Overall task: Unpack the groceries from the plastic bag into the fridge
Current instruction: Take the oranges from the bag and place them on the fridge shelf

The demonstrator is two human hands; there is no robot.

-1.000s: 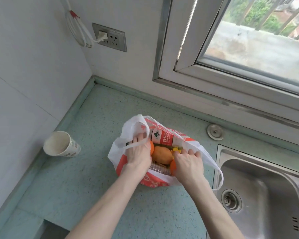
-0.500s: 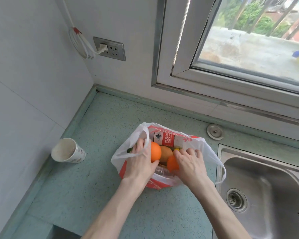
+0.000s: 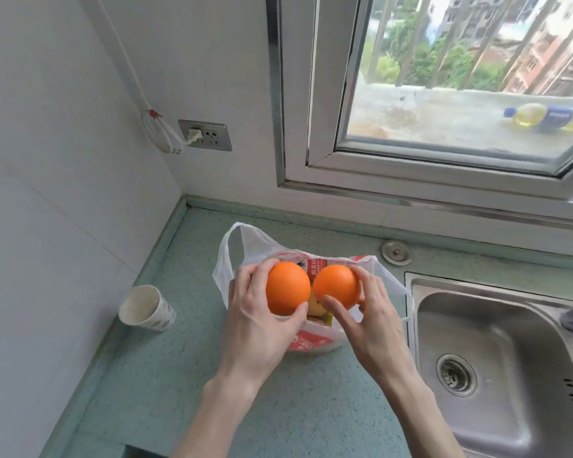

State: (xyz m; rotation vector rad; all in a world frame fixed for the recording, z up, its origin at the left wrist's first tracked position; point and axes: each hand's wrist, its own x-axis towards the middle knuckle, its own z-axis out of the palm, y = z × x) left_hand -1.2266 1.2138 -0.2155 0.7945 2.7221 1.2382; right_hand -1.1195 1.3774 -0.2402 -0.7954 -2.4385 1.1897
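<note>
Red label (image 3: 315, 266) inside plastic bag (image 3: 245, 246), seen between the two hands' fingers (image 3: 260, 271): white Chinese characters "农夫山", partly hidden. Paper cup (image 3: 148, 309): small red print, illegible. Bag's lower red print: unreadable.

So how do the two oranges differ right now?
The left orange sits in the left hand and looks slightly larger; the right orange sits in the right hand, a little higher. Both are plain orange, round, held above the plastic bag.
</note>
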